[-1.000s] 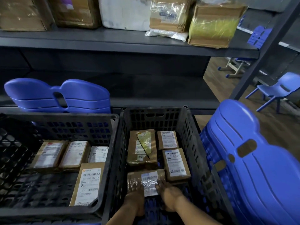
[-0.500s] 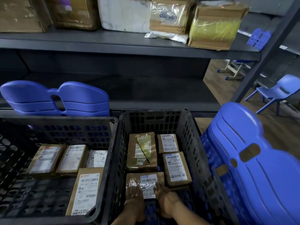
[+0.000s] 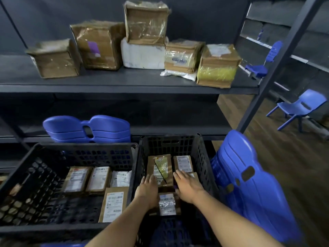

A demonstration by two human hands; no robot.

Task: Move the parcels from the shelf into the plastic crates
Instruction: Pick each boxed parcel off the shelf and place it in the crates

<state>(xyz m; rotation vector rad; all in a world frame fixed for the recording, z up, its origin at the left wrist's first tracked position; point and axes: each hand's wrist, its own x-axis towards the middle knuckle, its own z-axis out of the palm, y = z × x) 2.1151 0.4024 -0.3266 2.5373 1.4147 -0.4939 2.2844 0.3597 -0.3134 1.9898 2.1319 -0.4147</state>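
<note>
Two black plastic crates stand side by side below the shelf. The right crate (image 3: 204, 157) holds several small brown parcels, among them one with yellow tape (image 3: 161, 168) and a labelled one (image 3: 167, 204) nearest me. My left hand (image 3: 148, 188) and my right hand (image 3: 187, 186) hover over these parcels, fingers spread, holding nothing. The left crate (image 3: 85, 150) holds several labelled parcels (image 3: 97, 179). On the dark shelf (image 3: 124, 82) above stand several larger cardboard boxes, including a yellow-taped box (image 3: 218, 66) and a white parcel (image 3: 142, 56).
Stacked blue plastic chairs (image 3: 252, 184) stand right of the crates, and another stack (image 3: 87, 128) behind the left crate. A shelf post (image 3: 277, 65) slants up on the right. Single blue chairs (image 3: 299, 107) stand on the wooden floor beyond.
Both hands have let go of the nearest labelled parcel and moved forward over the crate. My head has tilted up, bringing the whole upper shelf into view.
</note>
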